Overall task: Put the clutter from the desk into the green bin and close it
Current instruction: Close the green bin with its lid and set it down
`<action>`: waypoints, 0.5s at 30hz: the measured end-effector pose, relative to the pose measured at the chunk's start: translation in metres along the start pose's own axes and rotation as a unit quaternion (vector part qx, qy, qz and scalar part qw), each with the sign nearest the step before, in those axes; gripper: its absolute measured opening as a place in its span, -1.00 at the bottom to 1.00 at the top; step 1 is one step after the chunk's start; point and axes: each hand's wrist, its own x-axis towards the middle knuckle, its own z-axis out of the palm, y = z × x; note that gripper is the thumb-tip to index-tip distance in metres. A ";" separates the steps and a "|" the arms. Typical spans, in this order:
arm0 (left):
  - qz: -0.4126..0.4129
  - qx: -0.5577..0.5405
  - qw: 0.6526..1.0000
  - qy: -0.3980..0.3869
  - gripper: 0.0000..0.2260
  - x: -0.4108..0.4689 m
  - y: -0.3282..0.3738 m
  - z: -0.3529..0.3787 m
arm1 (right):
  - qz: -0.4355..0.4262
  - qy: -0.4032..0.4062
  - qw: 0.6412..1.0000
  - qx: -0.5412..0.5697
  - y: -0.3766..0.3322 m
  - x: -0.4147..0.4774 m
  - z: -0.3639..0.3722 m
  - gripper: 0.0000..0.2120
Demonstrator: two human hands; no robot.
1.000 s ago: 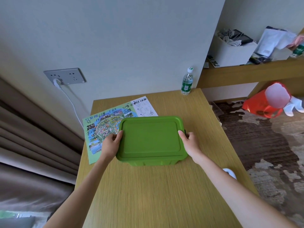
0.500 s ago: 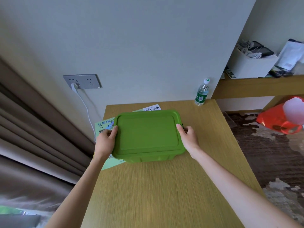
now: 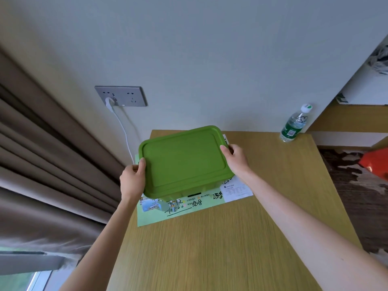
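Note:
The green bin point(image 3: 184, 162) has its lid on and sits at the far left part of the wooden desk point(image 3: 231, 238), over a printed green map sheet point(image 3: 180, 208). My left hand point(image 3: 133, 178) grips the bin's left edge, thumb on the lid. My right hand point(image 3: 235, 158) grips its right edge. The bin is turned slightly, its right end toward the wall. Its contents are hidden under the lid.
A water bottle point(image 3: 295, 127) stands at the desk's far right corner by the wall. A wall socket point(image 3: 121, 96) with a white cable point(image 3: 123, 131) is behind the desk's left. Brown curtains point(image 3: 42, 164) hang at left. A red bag point(image 3: 375, 162) lies on the carpet at right.
Both hands have carried the closed bin away from me, toward the wall and left, onto the map sheet. My view has tilted up and left.

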 end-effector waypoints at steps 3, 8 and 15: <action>-0.012 0.001 1.000 -0.003 -0.55 0.011 -0.008 0.007 | 0.000 -0.017 1.000 0.001 0.007 0.008 0.010 -0.73; 0.000 0.008 1.000 -0.013 -0.59 0.025 -0.006 0.016 | 0.016 -0.001 1.000 -0.001 0.021 0.018 0.016 -0.66; 0.052 0.044 0.996 -0.053 -0.59 0.059 0.012 0.031 | 0.016 0.047 0.999 0.003 0.035 0.018 0.015 -0.66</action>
